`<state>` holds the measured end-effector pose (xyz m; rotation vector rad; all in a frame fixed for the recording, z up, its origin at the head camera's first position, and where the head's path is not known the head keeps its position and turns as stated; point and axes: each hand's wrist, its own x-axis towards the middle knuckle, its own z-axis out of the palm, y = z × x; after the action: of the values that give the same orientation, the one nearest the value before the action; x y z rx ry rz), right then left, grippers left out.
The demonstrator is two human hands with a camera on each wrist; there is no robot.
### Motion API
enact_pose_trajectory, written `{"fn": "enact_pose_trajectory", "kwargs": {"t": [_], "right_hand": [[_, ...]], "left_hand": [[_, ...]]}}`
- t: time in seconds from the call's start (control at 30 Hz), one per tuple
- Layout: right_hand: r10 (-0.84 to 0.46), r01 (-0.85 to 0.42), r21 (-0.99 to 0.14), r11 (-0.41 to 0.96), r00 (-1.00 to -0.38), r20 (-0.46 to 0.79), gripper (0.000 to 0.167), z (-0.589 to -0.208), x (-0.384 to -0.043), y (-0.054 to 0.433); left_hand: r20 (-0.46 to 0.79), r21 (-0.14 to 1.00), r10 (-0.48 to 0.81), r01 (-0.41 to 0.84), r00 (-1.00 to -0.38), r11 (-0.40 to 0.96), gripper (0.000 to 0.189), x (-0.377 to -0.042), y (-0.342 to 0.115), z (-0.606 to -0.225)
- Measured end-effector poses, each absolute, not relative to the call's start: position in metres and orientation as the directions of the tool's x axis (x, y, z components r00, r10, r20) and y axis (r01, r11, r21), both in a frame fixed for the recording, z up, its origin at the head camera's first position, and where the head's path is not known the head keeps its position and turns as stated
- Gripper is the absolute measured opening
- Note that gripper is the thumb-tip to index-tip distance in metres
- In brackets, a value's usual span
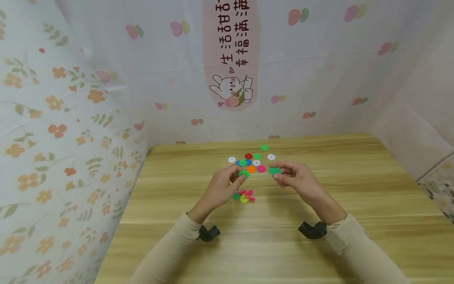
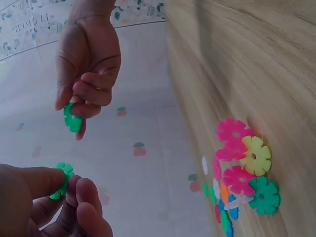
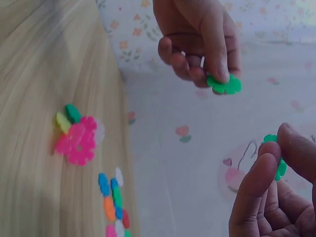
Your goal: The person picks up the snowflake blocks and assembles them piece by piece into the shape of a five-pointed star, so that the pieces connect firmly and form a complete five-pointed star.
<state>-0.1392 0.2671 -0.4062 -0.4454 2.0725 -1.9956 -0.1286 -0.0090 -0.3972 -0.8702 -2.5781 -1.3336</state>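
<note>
Raised above the table, my left hand (image 1: 224, 186) pinches a bright green notched interlocking disc (image 2: 62, 180) between thumb and fingers. To its right, my right hand (image 1: 299, 180) pinches another green disc (image 1: 274, 170), a gap apart from the first. Below and beside the left hand, a joined cluster of discs sits on the table: pink discs (image 2: 234, 131), a yellow disc (image 2: 256, 156), a teal green disc (image 2: 264, 195) and a whitish one (image 3: 99, 132). The fingers partly cover both held discs.
Behind the hands lie several loose discs on the wooden table (image 1: 170, 221), among them an orange disc (image 1: 251, 169), a red disc (image 1: 248, 156) and a white disc (image 1: 271, 157). Patterned cloth (image 1: 163, 86) hangs at the back and sides. Black wrist mounts (image 1: 313, 230) extend from the sleeves.
</note>
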Motion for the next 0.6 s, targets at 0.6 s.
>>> {"fn": "enact_pose_trajectory", "kwargs": {"t": [0.6], "right_hand": [[-0.453, -0.139, -0.989, 0.054, -0.886, 0.1, 0.04, -0.388, -0.126, 0.23]], "left_hand": [[0.385, 0.712, 0.435, 0.561, -0.814, 0.422, 0.006, -0.114, -0.01, -0.384]]}}
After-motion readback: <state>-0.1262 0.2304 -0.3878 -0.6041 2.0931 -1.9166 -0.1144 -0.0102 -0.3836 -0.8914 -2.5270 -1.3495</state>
